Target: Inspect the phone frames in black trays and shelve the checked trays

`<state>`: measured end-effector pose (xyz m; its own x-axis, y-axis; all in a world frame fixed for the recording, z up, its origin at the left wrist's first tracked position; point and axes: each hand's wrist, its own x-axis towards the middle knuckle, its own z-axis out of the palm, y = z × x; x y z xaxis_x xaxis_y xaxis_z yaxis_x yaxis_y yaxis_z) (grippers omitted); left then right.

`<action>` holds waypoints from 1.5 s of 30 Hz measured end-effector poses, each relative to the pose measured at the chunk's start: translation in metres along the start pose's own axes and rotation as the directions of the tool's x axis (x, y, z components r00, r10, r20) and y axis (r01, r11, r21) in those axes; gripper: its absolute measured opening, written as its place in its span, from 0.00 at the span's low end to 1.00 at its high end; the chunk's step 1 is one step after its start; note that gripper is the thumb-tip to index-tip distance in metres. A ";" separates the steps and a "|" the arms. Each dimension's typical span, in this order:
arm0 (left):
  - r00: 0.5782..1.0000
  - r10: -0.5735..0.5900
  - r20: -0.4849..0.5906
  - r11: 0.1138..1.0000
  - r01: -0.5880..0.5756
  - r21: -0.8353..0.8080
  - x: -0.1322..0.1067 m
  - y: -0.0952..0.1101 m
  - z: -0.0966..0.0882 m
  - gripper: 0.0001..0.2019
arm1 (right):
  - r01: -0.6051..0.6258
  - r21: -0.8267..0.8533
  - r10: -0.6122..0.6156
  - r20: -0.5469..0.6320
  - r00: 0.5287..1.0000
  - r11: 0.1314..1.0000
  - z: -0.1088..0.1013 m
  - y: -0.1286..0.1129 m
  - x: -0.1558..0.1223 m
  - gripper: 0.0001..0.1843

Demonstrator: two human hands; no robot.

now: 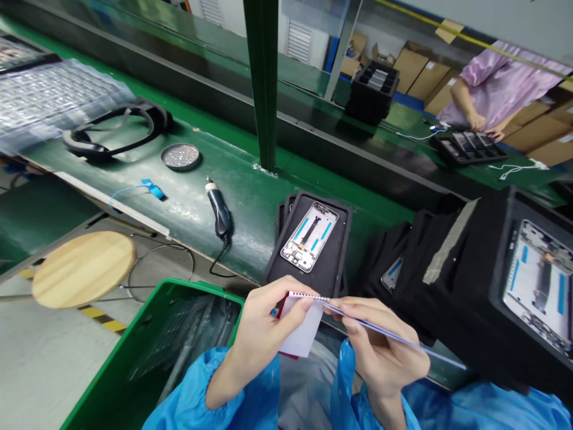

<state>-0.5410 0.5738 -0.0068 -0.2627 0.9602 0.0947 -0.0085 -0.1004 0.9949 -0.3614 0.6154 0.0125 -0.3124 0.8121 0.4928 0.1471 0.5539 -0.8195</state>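
Observation:
My left hand (259, 319) pinches a small white pad (301, 335) with red showing at its edges and a row of dark dots along its top. In my right hand (385, 343), between thumb and fingers, is a thin blue-white sheet (441, 357) seen nearly edge-on. The sheet meets the pad's top right corner; whether they are joined I cannot tell. Just beyond both hands lies a silver phone frame (308, 237) with blue strips and a black flex cable, in a black tray (335, 257) on a pile of such trays.
Stacked black trays (470, 286) with phone frames rise at right. An electric screwdriver (218, 209), a round dish of small parts (180, 156), a blue wrist strap (153, 189) and a black headband (119, 131) lie left. Below are a green bin (156, 322) and stool (85, 269). A co-worker (501, 89) works opposite.

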 end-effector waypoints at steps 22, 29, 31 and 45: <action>0.975 -0.222 -0.025 0.966 0.223 0.132 0.008 -0.013 -0.024 0.08 | -0.478 0.214 0.515 -0.174 0.839 0.852 0.021 0.026 0.021 0.05; 0.995 -0.098 0.024 0.975 0.091 0.203 0.015 -0.014 -0.033 0.07 | -0.479 0.137 0.497 -0.293 0.817 0.867 0.018 0.051 0.033 0.09; 0.998 -0.051 0.047 0.973 0.039 0.226 0.028 -0.017 -0.040 0.07 | -0.467 0.126 0.479 -0.354 0.803 0.875 0.019 0.065 0.045 0.11; 0.966 -0.093 0.241 0.964 0.027 0.264 0.109 -0.047 -0.050 0.08 | -0.462 0.136 0.474 -0.409 0.780 0.877 0.026 0.113 0.085 0.16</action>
<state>-0.6173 0.6702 -0.0453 -0.0208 0.9998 0.0075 0.2396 -0.0024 0.9709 -0.3962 0.7426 -0.0460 0.2098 0.9709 0.1153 0.1453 0.0856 -0.9857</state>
